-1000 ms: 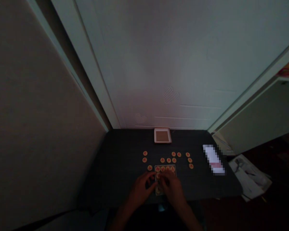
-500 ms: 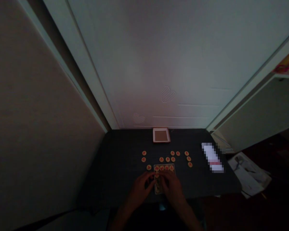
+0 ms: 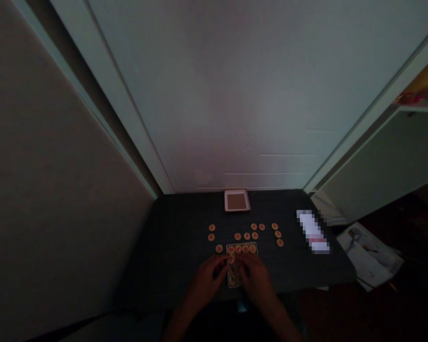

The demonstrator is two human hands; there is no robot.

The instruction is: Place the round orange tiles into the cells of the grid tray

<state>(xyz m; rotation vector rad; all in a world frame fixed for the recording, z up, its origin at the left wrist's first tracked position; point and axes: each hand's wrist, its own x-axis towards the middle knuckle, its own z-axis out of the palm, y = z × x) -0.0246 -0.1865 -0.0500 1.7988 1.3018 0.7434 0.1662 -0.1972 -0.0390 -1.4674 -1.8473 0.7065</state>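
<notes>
Both my hands rest on a small square tray near the front of a dark table. The tray holds rows of round orange discs. My left hand lies at the tray's left edge with curled fingers touching the discs. My right hand covers the tray's right half, fingers bent over the discs. The dim light hides whether either hand pinches a disc. Several loose orange discs lie scattered on the table beyond the tray.
A pale square lid or box sits at the table's far edge against the wall. A blurred white object lies at the right of the table. Papers lie on the floor to the right. A wall panel stands close on the left.
The view has drifted slightly; both hands stay on the tray with only small finger movements among the discs.
</notes>
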